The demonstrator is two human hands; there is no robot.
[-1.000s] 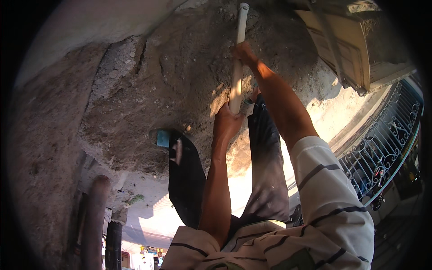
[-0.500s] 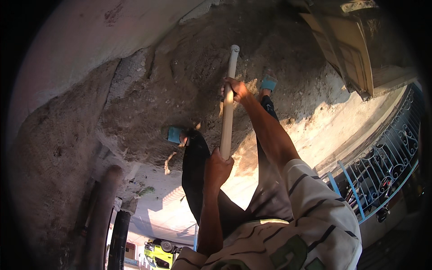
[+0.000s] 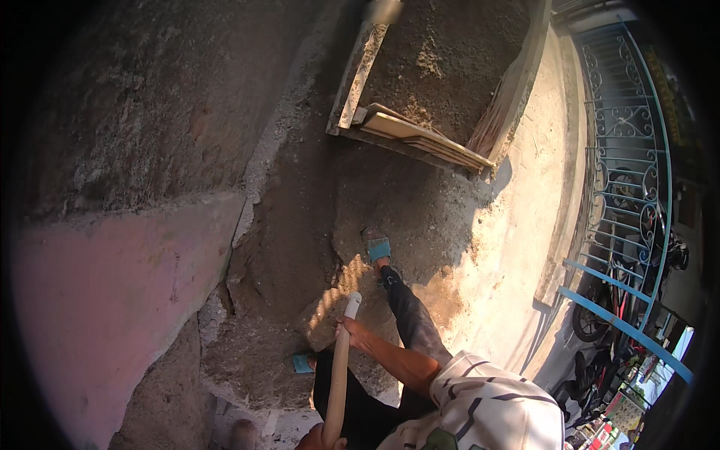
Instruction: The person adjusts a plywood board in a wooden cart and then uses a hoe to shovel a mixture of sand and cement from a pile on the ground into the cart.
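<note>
My right hand (image 3: 351, 334) is closed round a long wooden tool handle (image 3: 338, 379), close to its pale far end. At the lower edge my left hand (image 3: 321, 437) grips the near end of the handle and is partly cut off by the picture. The handle slants up from my left hand, over bare soil (image 3: 285, 277). No blade or head of the tool can be made out. My feet, in blue slide sandals (image 3: 377, 244), stand apart on the soil.
Ahead is a wooden-sided bed (image 3: 346, 97) holding dark soil, with thin boards (image 3: 427, 139) along its near side. A pink and grey wall (image 3: 127, 292) rises on the left. To the right are sunlit concrete (image 3: 517, 247), a blue metal gate (image 3: 622, 150) and parked motorcycles (image 3: 592, 315).
My view has swung up and to the right, bringing the soil bed and gate further in. Both hands keep hold of the handle, which now lies lower in the picture, nearer my body.
</note>
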